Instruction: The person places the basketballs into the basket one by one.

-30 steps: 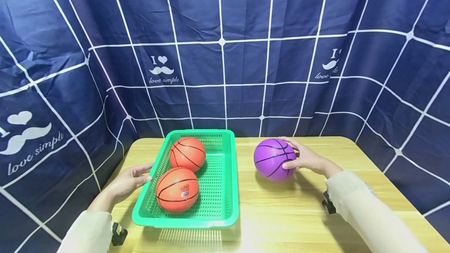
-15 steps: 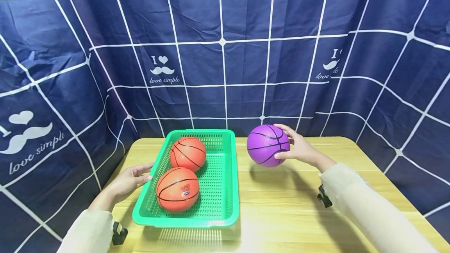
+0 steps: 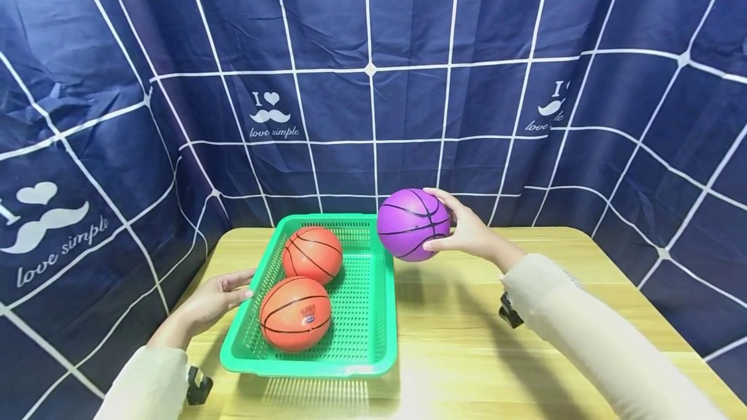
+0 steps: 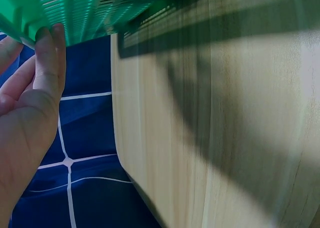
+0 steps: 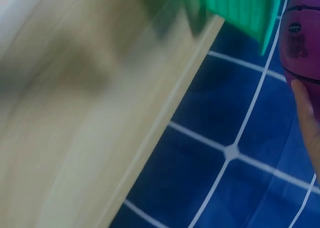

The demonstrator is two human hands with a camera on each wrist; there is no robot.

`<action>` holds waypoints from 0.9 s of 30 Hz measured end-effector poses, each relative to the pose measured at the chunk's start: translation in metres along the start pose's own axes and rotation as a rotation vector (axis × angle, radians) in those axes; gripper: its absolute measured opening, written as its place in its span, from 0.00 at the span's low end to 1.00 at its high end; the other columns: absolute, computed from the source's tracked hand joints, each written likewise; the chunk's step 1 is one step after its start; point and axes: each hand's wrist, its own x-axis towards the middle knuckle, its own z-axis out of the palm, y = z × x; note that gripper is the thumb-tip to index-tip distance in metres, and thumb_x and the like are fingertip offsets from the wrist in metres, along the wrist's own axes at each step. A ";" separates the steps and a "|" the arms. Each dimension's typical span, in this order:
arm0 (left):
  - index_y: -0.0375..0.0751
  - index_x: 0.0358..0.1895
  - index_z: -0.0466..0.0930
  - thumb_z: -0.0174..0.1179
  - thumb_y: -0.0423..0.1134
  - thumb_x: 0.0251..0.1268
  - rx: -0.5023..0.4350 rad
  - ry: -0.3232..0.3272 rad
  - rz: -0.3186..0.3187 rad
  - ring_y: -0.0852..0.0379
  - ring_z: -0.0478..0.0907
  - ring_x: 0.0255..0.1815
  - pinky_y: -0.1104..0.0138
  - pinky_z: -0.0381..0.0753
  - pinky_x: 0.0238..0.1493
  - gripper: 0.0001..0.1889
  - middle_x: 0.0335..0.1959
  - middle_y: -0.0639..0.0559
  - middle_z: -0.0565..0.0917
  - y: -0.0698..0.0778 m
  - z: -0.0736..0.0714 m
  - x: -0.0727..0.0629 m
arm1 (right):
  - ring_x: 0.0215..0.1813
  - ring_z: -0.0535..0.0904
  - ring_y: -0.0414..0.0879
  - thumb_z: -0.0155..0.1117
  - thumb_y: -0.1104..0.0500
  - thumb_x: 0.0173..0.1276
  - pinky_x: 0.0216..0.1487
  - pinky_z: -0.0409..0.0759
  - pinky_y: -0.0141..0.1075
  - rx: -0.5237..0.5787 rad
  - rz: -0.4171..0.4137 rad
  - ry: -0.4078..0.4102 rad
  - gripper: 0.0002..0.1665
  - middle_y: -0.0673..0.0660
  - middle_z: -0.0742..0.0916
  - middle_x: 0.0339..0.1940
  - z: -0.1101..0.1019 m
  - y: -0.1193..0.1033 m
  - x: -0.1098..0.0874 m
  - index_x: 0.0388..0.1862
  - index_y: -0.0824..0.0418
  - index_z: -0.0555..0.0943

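A purple ball with black basketball lines is held up off the table by my right hand, thumb on its near side and fingers behind. It overlaps the right rim of a green perforated plastic basket in the head view. Two orange balls, one farther back and one nearer, lie along the basket's left side. At the left rim my left hand holds the basket, thumb on top; in the left wrist view its fingers lie against the outer wall.
A light wooden table carries the basket on its left half. Dark blue cloth with white grid lines hangs behind and on both sides. In the right wrist view, the table's edge runs diagonally.
My right hand has lifted the purple ball off the table and carried it left to the basket's right rim. My left hand, the basket and the orange balls keep their places.
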 end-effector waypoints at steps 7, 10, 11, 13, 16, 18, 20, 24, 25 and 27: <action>0.20 0.70 0.49 0.54 0.34 0.70 -0.004 -0.007 -0.006 0.40 0.59 0.67 0.54 0.63 0.65 0.34 0.68 0.25 0.58 0.001 -0.002 0.001 | 0.56 0.73 0.59 0.81 0.64 0.43 0.49 0.80 0.47 0.012 -0.018 -0.041 0.60 0.61 0.71 0.64 0.025 -0.011 0.016 0.73 0.48 0.59; 0.20 0.70 0.49 0.53 0.33 0.71 -0.004 -0.016 -0.001 0.39 0.58 0.67 0.52 0.61 0.66 0.33 0.68 0.25 0.58 0.000 -0.002 0.002 | 0.56 0.73 0.58 0.81 0.65 0.43 0.48 0.80 0.46 0.033 -0.027 -0.061 0.60 0.60 0.71 0.63 0.035 -0.014 0.021 0.73 0.48 0.60; 0.20 0.70 0.49 0.53 0.33 0.71 -0.008 -0.018 0.001 0.38 0.58 0.67 0.51 0.60 0.66 0.33 0.68 0.25 0.58 0.000 -0.002 0.003 | 0.56 0.73 0.58 0.81 0.65 0.43 0.48 0.80 0.46 0.045 -0.031 -0.070 0.60 0.60 0.71 0.64 0.039 -0.015 0.023 0.73 0.48 0.60; 0.20 0.70 0.49 0.53 0.33 0.70 -0.018 -0.020 0.003 0.38 0.58 0.68 0.50 0.59 0.67 0.33 0.68 0.25 0.58 -0.001 -0.002 0.003 | 0.56 0.73 0.58 0.81 0.66 0.43 0.47 0.81 0.45 0.061 -0.040 -0.083 0.60 0.60 0.71 0.63 0.046 -0.016 0.025 0.73 0.49 0.60; 0.19 0.70 0.48 0.52 0.32 0.70 -0.028 -0.028 0.021 0.36 0.57 0.67 0.50 0.59 0.67 0.32 0.67 0.24 0.58 -0.001 -0.003 0.004 | 0.56 0.73 0.57 0.81 0.67 0.42 0.47 0.81 0.45 0.059 -0.058 -0.098 0.60 0.60 0.71 0.63 0.055 -0.020 0.027 0.74 0.52 0.59; 0.19 0.70 0.48 0.52 0.31 0.70 -0.037 -0.026 0.022 0.36 0.57 0.67 0.52 0.60 0.67 0.32 0.67 0.24 0.58 -0.001 -0.004 0.003 | 0.56 0.73 0.58 0.80 0.68 0.43 0.47 0.81 0.46 0.056 -0.068 -0.109 0.59 0.62 0.72 0.62 0.060 -0.030 0.027 0.73 0.56 0.60; 0.19 0.70 0.48 0.52 0.31 0.70 -0.043 -0.024 0.022 0.36 0.57 0.67 0.54 0.61 0.66 0.32 0.67 0.24 0.58 -0.001 -0.004 0.003 | 0.56 0.73 0.58 0.80 0.68 0.43 0.49 0.80 0.46 0.054 -0.066 -0.121 0.58 0.63 0.73 0.62 0.065 -0.039 0.026 0.73 0.59 0.60; 0.19 0.70 0.48 0.52 0.31 0.70 -0.048 -0.021 0.018 0.37 0.58 0.67 0.57 0.63 0.65 0.32 0.67 0.24 0.59 0.000 -0.005 0.003 | 0.57 0.72 0.57 0.78 0.68 0.45 0.51 0.79 0.47 0.059 -0.045 -0.156 0.55 0.64 0.74 0.60 0.072 -0.054 0.024 0.72 0.62 0.60; 0.19 0.70 0.48 0.52 0.31 0.70 -0.048 -0.019 0.016 0.38 0.59 0.67 0.58 0.64 0.65 0.32 0.67 0.24 0.59 0.000 -0.005 0.003 | 0.57 0.72 0.57 0.78 0.68 0.45 0.51 0.78 0.47 0.061 -0.039 -0.163 0.55 0.64 0.74 0.60 0.074 -0.056 0.024 0.72 0.61 0.60; 0.19 0.70 0.48 0.52 0.31 0.70 -0.048 -0.018 0.013 0.38 0.59 0.67 0.58 0.64 0.65 0.32 0.67 0.24 0.59 0.000 -0.006 0.003 | 0.57 0.71 0.57 0.78 0.68 0.46 0.50 0.78 0.47 0.063 -0.032 -0.180 0.55 0.63 0.74 0.60 0.078 -0.057 0.024 0.72 0.61 0.60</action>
